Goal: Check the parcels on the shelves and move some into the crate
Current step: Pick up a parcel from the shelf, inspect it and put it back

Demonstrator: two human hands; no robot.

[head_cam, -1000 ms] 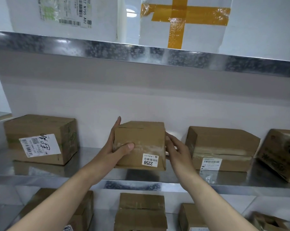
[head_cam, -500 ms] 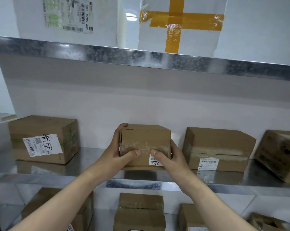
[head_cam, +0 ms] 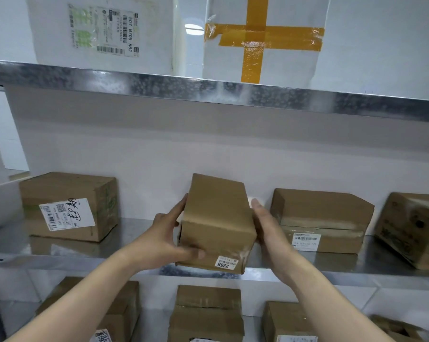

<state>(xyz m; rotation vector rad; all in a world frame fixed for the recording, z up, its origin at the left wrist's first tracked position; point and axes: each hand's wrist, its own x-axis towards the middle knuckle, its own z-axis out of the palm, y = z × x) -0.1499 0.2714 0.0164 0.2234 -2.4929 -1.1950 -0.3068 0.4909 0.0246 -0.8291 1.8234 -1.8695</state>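
Note:
A small brown cardboard parcel (head_cam: 215, 223) with a white "2259" label is tilted toward me over the front edge of the middle metal shelf (head_cam: 60, 253). My left hand (head_cam: 169, 233) grips its left side, thumb across the front face. On the parcel's right side lies my right hand (head_cam: 267, 228), its fingers reaching behind the box. No crate is in view.
On the same shelf stand a labelled brown box (head_cam: 67, 206) at left, a wide brown box (head_cam: 322, 218) at right and a tilted box (head_cam: 413, 228) far right. Two white parcels (head_cam: 260, 35) sit on the upper shelf. Several brown boxes (head_cam: 206, 314) fill the shelf below.
The parcel has been pulled forward and tipped so its top faces me. My right hand slid from the front face to the right side.

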